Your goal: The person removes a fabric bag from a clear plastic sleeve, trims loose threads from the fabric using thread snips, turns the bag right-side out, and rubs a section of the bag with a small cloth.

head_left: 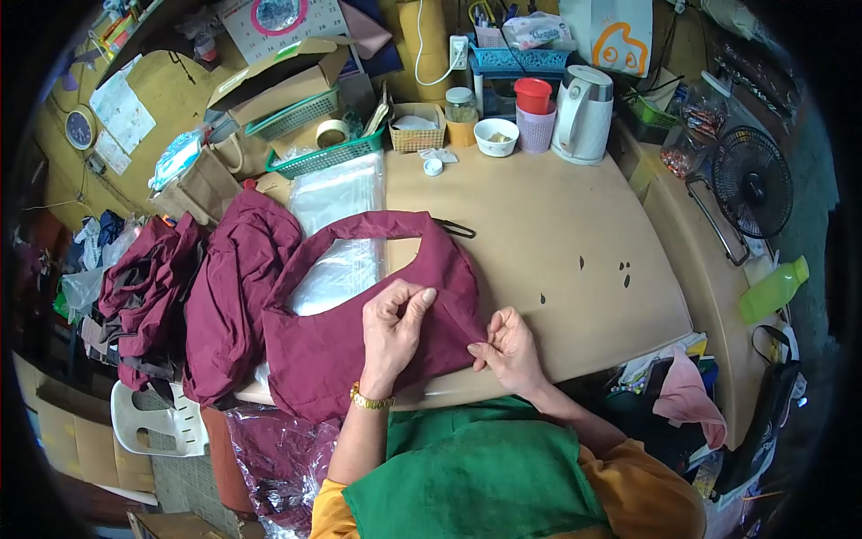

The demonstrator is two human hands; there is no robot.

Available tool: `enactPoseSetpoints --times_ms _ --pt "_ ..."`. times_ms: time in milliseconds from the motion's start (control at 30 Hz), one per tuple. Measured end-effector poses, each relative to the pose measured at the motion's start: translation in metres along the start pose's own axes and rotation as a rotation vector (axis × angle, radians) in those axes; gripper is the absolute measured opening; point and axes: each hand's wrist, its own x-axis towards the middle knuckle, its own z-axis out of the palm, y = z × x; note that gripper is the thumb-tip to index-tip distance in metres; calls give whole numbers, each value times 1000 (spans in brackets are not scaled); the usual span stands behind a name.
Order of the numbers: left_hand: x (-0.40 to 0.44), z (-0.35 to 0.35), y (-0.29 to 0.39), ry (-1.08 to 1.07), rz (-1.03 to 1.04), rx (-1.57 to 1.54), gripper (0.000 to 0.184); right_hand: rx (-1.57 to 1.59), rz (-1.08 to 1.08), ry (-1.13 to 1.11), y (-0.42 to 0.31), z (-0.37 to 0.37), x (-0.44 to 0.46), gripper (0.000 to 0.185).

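A maroon cloth bag (319,364) with a wide looped handle lies at the table's front edge, partly over clear plastic sleeves (337,278). Over the middle of the bag, my left hand (392,328) is closed in a pinch; whatever is between its fingertips is too small to make out. My right hand (510,352) pinches the cloth at the bag's right edge. A gold-coloured watch or bracelet (370,399) circles my left wrist. Beyond the handle a thin black item (455,228) rests on the table.
More maroon cloth pieces (238,296) are heaped at left. Along the back stand a green basket (328,157), a jar (461,105), a white bowl (496,136) and a white kettle (584,115). A black fan (752,181) and a green bottle (774,289) are at right.
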Motion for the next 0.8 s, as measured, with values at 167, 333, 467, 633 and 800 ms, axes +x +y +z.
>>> enactPoseSetpoints --times_ms 167,333,467,633,800 --pt "-7 2 4 -98 -30 -182 11 -154 82 -9 9 -6 -7 37" --pt "-9 -2 14 -119 -201 -192 12 -239 85 1 20 -7 -12 37" --pt "-8 -5 11 -73 3 64 13 -270 36 3 21 -8 -14 34" --pt "-8 6 3 25 31 73 17 -227 55 -65 16 -11 -21 30" --pt "-6 9 19 -209 185 32 19 -856 -476 189 -45 1 0 40"
